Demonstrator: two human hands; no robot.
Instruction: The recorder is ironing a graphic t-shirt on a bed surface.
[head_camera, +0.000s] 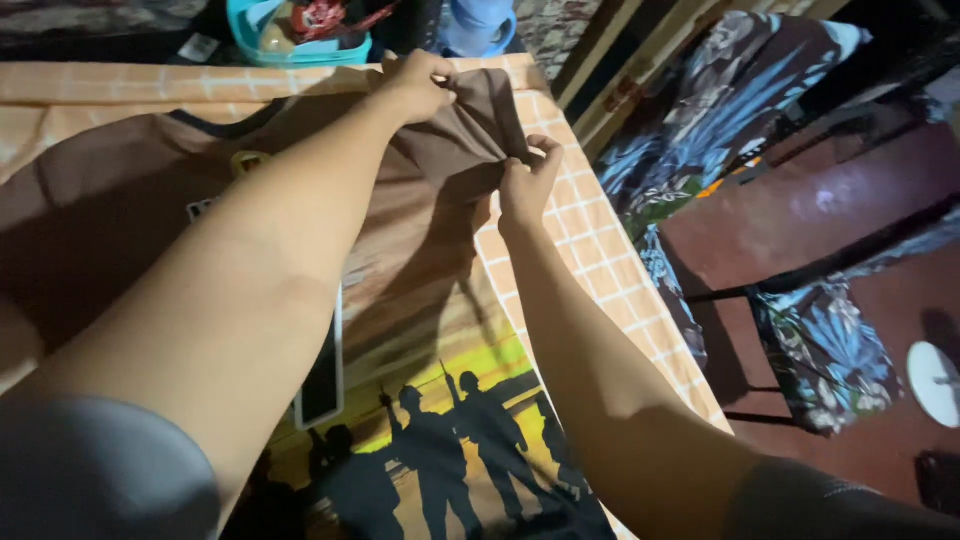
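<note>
Hands (415, 85) (527, 180) — soft brown shirt sleeve (470, 125) pinched

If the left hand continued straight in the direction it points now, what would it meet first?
Probably the teal basket beyond the table edge. The left hand, pinching the brown shirt's sleeve, points up-frame toward it, though depth is unclear.

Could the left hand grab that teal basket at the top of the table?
Probably yes. The left hand is pinching the brown shirt's sleeve just below the teal basket, with nothing between them, but it would need to let go first.
</note>
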